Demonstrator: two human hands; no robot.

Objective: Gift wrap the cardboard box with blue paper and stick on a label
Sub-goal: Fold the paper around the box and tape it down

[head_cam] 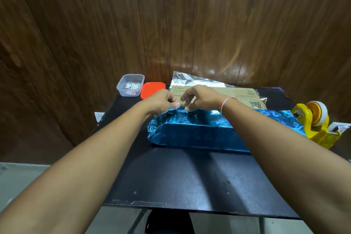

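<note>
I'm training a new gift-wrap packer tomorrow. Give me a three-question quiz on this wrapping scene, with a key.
1. True or false: the blue paper already covers the whole cardboard box.
2. Which side of the table holds the yellow tape dispenser: A) the person's left, B) the person's right?
3. Fill in: the orange lid lies beside the clear ___.

Key: 1 false, the far part of the box top is bare. 2 B. 3 container.
</note>
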